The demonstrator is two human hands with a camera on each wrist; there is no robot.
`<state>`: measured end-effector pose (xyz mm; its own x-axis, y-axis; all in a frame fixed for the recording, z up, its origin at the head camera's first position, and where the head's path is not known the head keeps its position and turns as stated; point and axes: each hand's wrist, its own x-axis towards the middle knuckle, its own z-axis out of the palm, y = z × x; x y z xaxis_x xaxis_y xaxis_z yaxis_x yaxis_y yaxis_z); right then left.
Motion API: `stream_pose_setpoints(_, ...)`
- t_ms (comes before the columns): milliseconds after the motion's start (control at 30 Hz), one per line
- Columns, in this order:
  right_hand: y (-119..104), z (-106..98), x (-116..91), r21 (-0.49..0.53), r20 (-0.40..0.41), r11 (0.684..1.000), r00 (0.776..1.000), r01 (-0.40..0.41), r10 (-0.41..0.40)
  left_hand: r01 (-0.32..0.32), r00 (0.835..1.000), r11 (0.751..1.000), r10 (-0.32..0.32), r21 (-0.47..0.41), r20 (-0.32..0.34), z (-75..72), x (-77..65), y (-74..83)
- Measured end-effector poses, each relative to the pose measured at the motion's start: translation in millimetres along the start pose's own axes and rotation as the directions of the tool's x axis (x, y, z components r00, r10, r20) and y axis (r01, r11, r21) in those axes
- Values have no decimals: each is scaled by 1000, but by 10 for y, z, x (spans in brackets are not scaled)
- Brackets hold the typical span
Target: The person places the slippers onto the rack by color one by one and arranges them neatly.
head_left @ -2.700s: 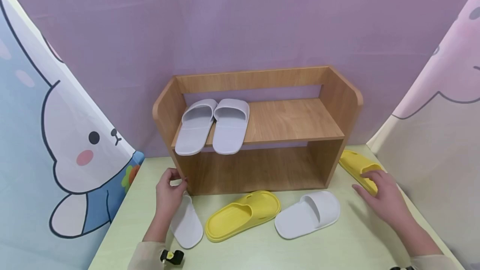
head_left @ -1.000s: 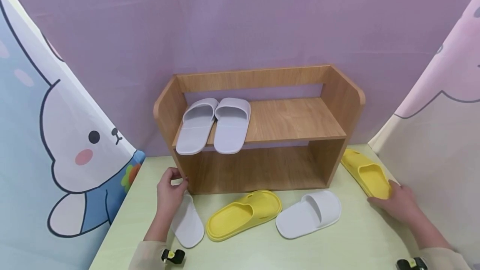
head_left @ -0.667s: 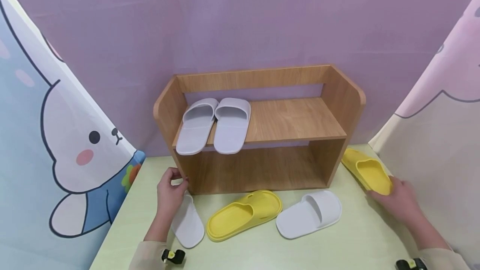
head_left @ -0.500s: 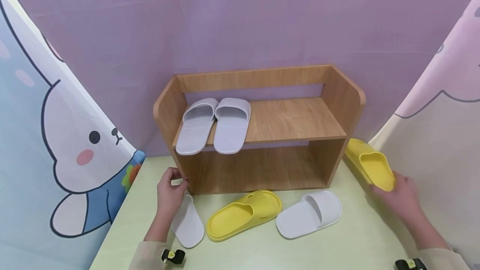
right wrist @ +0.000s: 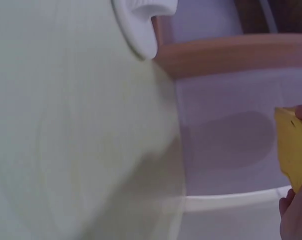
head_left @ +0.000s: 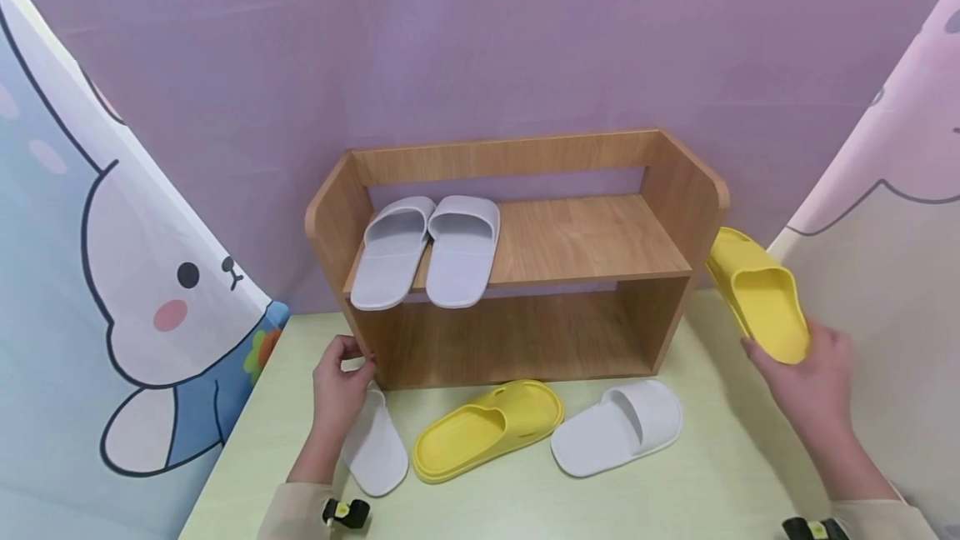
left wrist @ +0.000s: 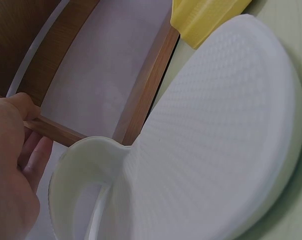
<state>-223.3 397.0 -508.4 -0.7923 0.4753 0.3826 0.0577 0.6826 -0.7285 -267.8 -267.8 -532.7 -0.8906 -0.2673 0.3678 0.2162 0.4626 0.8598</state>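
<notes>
My right hand (head_left: 813, 382) grips a yellow slipper (head_left: 772, 319) by its heel, lifted above the table beside the rack's right side, toe pointing away. In the right wrist view only an edge of that slipper (right wrist: 292, 145) shows. At the lower left, my left hand (head_left: 341, 390) pinches the front edge of the wooden shoe rack's (head_left: 592, 240) left panel, thumb and fingers on either side of it. A white slipper (head_left: 375, 448) lies just beneath that hand, its strap partly hidden. Two pale grey slippers (head_left: 463, 261) sit side by side on the upper shelf, at its left.
Before the rack, another yellow slipper (head_left: 487, 432) and a white slipper (head_left: 618, 430) lie on the pale green table (head_left: 465, 515). The lower shelf (head_left: 510, 340) shows bare wood. A purple cloth (head_left: 495, 40) hangs behind, with printed cloths at both sides.
My right hand has come down to the yellow slipper at the right, taken hold of its heel and raised it off the table. My left hand stays on the rack.
</notes>
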Motion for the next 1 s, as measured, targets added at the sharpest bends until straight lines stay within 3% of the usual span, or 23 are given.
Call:
stream_pose_setpoints(300, -362, -98, -38, 91, -161, 996, 986, -24, 38, 12, 1000, 1000, -12, 8, 10, 5, 1, -8)
stream_pose_setpoints(533, -609, -174, -60, 149, -277, 988, 961, 45, -2, -3, 1000, 1000, 3, 14, -4, 12, 10, -27)
stream_pose_setpoints(1000, -1025, -259, -142, 175, -384, 973, 920, 152, -75, 9, 1000, 1000, -9, 12, 9, 0, 11, -9)
